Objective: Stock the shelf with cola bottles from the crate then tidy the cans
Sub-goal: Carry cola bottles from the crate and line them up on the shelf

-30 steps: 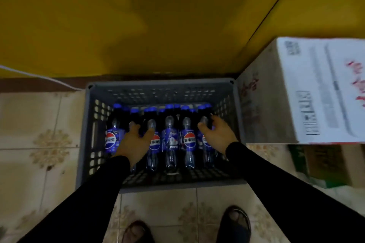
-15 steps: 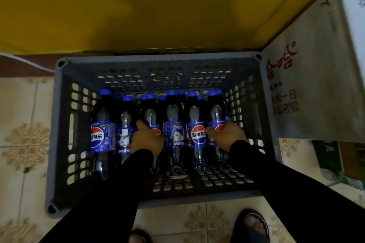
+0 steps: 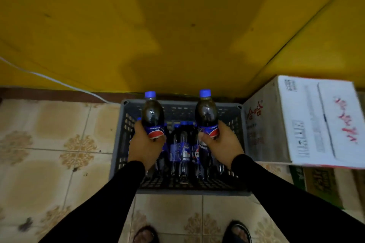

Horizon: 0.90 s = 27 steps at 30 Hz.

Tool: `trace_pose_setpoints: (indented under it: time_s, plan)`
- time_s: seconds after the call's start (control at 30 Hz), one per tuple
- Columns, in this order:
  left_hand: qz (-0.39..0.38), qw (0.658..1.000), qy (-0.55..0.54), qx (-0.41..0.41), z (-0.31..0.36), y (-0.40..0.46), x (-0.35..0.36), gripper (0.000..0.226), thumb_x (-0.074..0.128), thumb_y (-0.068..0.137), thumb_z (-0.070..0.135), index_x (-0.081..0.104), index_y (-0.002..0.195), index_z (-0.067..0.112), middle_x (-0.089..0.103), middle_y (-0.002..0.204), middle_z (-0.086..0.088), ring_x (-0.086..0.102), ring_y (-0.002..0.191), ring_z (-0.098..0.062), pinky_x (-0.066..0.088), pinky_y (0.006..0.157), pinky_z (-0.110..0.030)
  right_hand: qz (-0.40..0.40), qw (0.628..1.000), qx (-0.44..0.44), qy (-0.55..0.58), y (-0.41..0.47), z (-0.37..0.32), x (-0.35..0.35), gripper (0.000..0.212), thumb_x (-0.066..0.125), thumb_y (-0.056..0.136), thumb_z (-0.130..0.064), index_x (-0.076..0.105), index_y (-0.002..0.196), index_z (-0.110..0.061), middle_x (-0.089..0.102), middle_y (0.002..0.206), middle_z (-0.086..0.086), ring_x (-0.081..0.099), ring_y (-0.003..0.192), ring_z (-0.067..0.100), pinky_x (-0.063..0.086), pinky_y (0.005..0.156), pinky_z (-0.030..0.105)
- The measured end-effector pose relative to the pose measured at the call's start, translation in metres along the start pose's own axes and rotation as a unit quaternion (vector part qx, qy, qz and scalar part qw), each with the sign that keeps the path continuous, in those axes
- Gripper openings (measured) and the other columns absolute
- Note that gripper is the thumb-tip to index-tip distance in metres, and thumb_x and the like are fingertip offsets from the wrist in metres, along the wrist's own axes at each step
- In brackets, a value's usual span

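Two risks, biggest first: the grey crate (image 3: pixel 178 188) sits on the floor at the person's feet, easy to trip over. Smaller: the left hand (image 3: pixel 145 149) and right hand (image 3: pixel 222 144) each grip one cola bottle (image 3: pixel 153 118) mid-body above it; a loose hold could drop the other bottle (image 3: pixel 207 116).

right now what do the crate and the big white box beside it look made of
Crate: likely molded plastic, matte grey, judging by its perforated grid walls and rounded corners. White box: probably printed cardboard, with folded edges, a barcode and red lettering.
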State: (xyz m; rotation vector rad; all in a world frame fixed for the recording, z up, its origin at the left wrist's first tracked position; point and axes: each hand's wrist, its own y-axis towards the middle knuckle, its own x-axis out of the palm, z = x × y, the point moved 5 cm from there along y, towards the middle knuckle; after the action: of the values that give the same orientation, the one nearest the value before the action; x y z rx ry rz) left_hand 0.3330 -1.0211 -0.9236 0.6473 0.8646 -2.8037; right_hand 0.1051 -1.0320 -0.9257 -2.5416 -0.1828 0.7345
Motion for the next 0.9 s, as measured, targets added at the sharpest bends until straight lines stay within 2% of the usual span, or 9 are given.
trace_pose_setpoints:
  time_s: [0.07, 0.2, 0.37, 0.43, 0.5, 0.63, 0.73, 0.83, 0.9]
  plan:
    - [0.021, 0.999, -0.031, 0.025, 0.041, -0.019, -0.035, 0.066, 0.071, 0.087, 0.014, 0.033, 0.141, 0.021, 0.056, 0.118, 0.0, 0.057, 0.086, -0.013, 0.045, 0.072, -0.025, 0.0, 0.999, -0.039, 0.012, -0.018, -0.047, -0.016, 0.037, 0.066, 0.09, -0.039, 0.052, 0.122, -0.029, 0.064, 0.11, -0.008, 0.061, 0.099, 0.009, 0.047, 0.086, 0.027]
    - [0.046, 0.991, -0.099, 0.076, 0.127, -0.064, -0.115, 0.066, 0.075, 0.084, 0.016, 0.039, 0.138, 0.029, 0.059, 0.122, -0.002, 0.063, 0.1, -0.021, 0.053, 0.084, -0.036, -0.014, 0.993, -0.113, 0.028, -0.062, -0.15, -0.049, 0.033, 0.064, 0.091, -0.04, 0.052, 0.121, -0.032, 0.063, 0.109, -0.012, 0.06, 0.097, 0.003, 0.046, 0.08, 0.02]
    - [0.06, 0.97, -0.194, 0.134, 0.236, -0.137, -0.224, 0.066, 0.071, 0.086, 0.009, 0.037, 0.139, 0.029, 0.063, 0.113, 0.0, 0.066, 0.094, -0.015, 0.053, 0.073, -0.024, -0.016, 0.978, -0.199, 0.067, -0.125, -0.291, -0.101, 0.033, 0.068, 0.087, -0.043, 0.056, 0.116, -0.035, 0.065, 0.112, -0.011, 0.061, 0.098, 0.0, 0.05, 0.084, 0.025]
    - [0.056, 0.962, -0.22, 0.154, 0.268, -0.162, -0.26, 0.065, 0.07, 0.086, 0.008, 0.037, 0.135, 0.033, 0.066, 0.108, 0.002, 0.068, 0.09, -0.013, 0.054, 0.068, -0.019, -0.014, 0.969, -0.228, 0.09, -0.149, -0.339, -0.118, 0.029, 0.069, 0.085, -0.041, 0.055, 0.111, -0.04, 0.065, 0.11, -0.012, 0.061, 0.096, -0.004, 0.05, 0.081, 0.021]
    - [0.064, 0.95, -0.247, 0.179, 0.306, -0.197, -0.306, 0.069, 0.071, 0.086, 0.009, 0.037, 0.14, 0.032, 0.069, 0.111, -0.002, 0.07, 0.093, -0.016, 0.055, 0.069, -0.021, -0.021, 0.956, -0.267, 0.116, -0.188, -0.402, -0.136, 0.029, 0.069, 0.086, -0.035, 0.054, 0.109, -0.042, 0.064, 0.107, -0.018, 0.061, 0.091, -0.011, 0.049, 0.076, 0.013]
    - [0.069, 0.925, -0.296, 0.229, 0.357, -0.259, -0.378, 0.081, 0.075, 0.08, 0.004, 0.035, 0.148, 0.023, 0.073, 0.106, -0.003, 0.071, 0.09, -0.017, 0.056, 0.076, -0.029, -0.039, 0.931, -0.318, 0.176, -0.259, -0.494, -0.162, 0.038, 0.068, 0.088, -0.025, 0.054, 0.124, -0.026, 0.065, 0.11, -0.014, 0.062, 0.089, -0.012, 0.051, 0.074, 0.011]
    - [0.08, 0.907, -0.314, 0.27, 0.382, -0.308, -0.415, 0.079, 0.072, 0.076, 0.005, 0.039, 0.146, 0.016, 0.073, 0.101, -0.007, 0.07, 0.084, -0.017, 0.056, 0.074, -0.03, -0.055, 0.913, -0.342, 0.217, -0.305, -0.543, -0.17, 0.031, 0.067, 0.089, -0.018, 0.057, 0.117, -0.026, 0.068, 0.105, -0.012, 0.066, 0.087, -0.006, 0.051, 0.072, 0.013]
    - [0.096, 0.89, -0.332, 0.297, 0.397, -0.368, -0.447, 0.064, 0.066, 0.084, -0.003, 0.047, 0.14, 0.02, 0.071, 0.1, -0.01, 0.069, 0.08, -0.017, 0.056, 0.069, -0.028, -0.071, 0.895, -0.363, 0.248, -0.352, -0.578, -0.174, 0.028, 0.066, 0.089, -0.015, 0.059, 0.115, -0.024, 0.07, 0.098, -0.015, 0.067, 0.086, -0.004, 0.051, 0.072, 0.015]
    - [0.117, 0.881, -0.337, 0.311, 0.398, -0.412, -0.464, 0.068, 0.071, 0.079, 0.004, 0.048, 0.139, 0.023, 0.071, 0.104, -0.01, 0.069, 0.085, -0.019, 0.056, 0.07, -0.029, -0.101, 0.882, -0.382, 0.257, -0.387, -0.599, -0.175, 0.027, 0.066, 0.089, -0.013, 0.059, 0.114, -0.02, 0.07, 0.095, -0.014, 0.067, 0.086, -0.003, 0.051, 0.072, 0.014]
